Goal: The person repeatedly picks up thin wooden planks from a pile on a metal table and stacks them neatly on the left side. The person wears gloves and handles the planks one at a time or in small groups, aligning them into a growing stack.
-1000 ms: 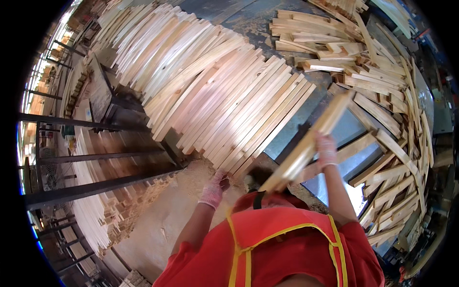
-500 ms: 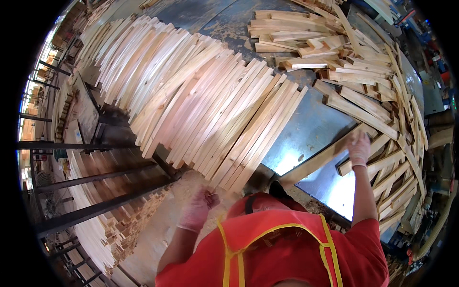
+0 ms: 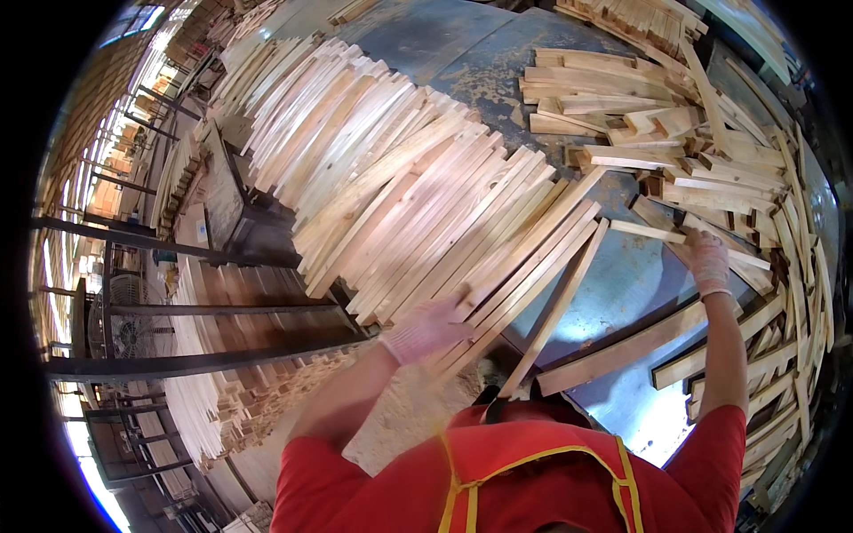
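Note:
A long row of pale wooden strips (image 3: 426, 195) lies side by side on the metal table. At the row's near right end, my gloved left hand (image 3: 431, 327) has its thumb and fingers closed around the near end of a wooden strip (image 3: 542, 233). My gloved right hand (image 3: 708, 262) grips a thin light strip (image 3: 644, 231) near the loose pile; the fingertips are partly hidden. Slightly apart from the row, another strip (image 3: 558, 306) slants toward me. A thicker board (image 3: 622, 346) lies between my body and my right hand.
A jumbled pile of boards (image 3: 711, 178) covers the table's right side. The blue-grey metal table top (image 3: 586, 275) shows between row and pile. Dark metal bars (image 3: 213, 366) cross at left above a stack of boards (image 3: 240, 302). A fan (image 3: 131, 329) stands farther left.
My left hand has moved up and right onto the strips' near ends. My right hand has left the thick board for a thin strip. One strip now slants away from the row. The view has shifted.

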A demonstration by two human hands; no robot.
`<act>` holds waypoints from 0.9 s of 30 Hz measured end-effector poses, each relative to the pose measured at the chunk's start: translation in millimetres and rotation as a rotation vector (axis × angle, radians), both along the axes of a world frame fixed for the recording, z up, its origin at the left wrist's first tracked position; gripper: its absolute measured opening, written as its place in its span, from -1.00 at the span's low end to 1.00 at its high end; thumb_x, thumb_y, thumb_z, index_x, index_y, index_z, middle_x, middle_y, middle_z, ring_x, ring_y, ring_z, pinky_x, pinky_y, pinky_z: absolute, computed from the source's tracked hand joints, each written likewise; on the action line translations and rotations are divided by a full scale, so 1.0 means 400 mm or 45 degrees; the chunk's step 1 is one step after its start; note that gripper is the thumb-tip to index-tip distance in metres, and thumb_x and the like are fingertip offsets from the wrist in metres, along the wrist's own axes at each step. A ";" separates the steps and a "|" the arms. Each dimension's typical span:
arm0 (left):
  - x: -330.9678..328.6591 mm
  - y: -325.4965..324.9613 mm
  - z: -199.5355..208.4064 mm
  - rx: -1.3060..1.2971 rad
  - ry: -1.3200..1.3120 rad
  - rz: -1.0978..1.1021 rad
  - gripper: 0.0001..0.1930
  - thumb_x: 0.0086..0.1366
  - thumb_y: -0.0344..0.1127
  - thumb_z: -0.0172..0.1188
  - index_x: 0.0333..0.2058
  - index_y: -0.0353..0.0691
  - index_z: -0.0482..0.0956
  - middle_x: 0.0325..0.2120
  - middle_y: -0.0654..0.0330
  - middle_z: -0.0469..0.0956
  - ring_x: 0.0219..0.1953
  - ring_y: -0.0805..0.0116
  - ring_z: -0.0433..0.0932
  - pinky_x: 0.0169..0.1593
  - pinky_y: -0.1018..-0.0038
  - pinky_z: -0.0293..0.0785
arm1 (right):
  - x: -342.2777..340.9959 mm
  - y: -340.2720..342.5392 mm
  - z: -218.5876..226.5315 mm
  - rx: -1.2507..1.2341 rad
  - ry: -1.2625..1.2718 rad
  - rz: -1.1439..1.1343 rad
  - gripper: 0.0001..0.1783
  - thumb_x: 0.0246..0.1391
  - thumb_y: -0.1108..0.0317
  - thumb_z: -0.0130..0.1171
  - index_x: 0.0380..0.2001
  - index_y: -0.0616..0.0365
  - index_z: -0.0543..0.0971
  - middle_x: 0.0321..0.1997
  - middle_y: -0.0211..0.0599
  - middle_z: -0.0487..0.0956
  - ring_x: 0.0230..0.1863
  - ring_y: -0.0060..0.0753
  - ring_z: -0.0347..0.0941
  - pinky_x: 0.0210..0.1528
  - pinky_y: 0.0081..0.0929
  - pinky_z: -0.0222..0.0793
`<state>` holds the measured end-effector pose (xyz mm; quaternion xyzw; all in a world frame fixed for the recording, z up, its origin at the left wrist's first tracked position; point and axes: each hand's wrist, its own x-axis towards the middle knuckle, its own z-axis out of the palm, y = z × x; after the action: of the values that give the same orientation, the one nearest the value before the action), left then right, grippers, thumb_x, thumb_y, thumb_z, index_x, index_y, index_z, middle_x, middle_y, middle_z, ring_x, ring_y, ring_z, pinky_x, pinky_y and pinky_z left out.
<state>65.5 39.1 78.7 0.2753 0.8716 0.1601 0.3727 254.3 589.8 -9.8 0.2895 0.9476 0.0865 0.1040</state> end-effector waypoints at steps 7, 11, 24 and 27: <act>-0.159 -0.369 -0.169 -0.099 1.038 -0.083 -0.42 0.33 -0.01 0.30 0.26 -0.04 0.50 -0.02 0.08 0.66 -0.24 0.01 0.71 -0.13 0.17 0.65 | 0.058 -0.095 0.231 0.182 0.562 -0.073 -0.70 0.33 0.26 0.14 0.04 0.11 0.58 -0.18 -0.05 0.65 -0.12 0.09 0.62 -0.06 -0.06 0.53; -0.280 -0.439 -0.160 -0.301 1.125 0.102 -0.25 0.36 0.12 0.21 0.47 0.19 0.21 -0.12 0.04 0.61 -0.11 0.05 0.66 -0.05 0.14 0.60 | 0.110 -0.185 0.172 -0.340 0.918 -0.318 -0.67 0.32 0.17 0.18 -0.03 0.18 0.64 -0.16 0.02 0.69 -0.09 0.13 0.63 -0.04 -0.08 0.52; -0.224 -0.473 -0.182 -0.278 1.433 0.178 -0.17 0.28 -0.09 0.33 0.48 -0.04 0.22 0.40 0.00 0.31 0.41 -0.07 0.28 0.35 0.03 0.34 | -0.071 -0.743 -0.191 -1.687 0.735 -0.510 -0.18 0.14 -0.16 0.28 0.30 0.23 0.50 0.24 0.10 0.61 0.27 0.14 0.53 0.35 -0.18 0.38; -0.030 -0.462 -0.220 0.110 1.362 0.297 -0.27 0.20 -0.14 0.42 0.32 -0.18 0.43 0.21 -0.06 0.48 0.27 -0.12 0.43 0.32 0.00 0.33 | -0.014 -0.657 0.018 -1.105 0.506 -0.420 -0.30 0.10 -0.03 0.33 0.25 0.09 0.56 0.13 0.02 0.67 0.20 0.07 0.57 0.29 -0.17 0.44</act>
<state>53.3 -145.7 -9.2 0.2351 0.9568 0.0738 -0.1541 248.7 326.9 -2.6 0.3763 0.8394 -0.3897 0.0445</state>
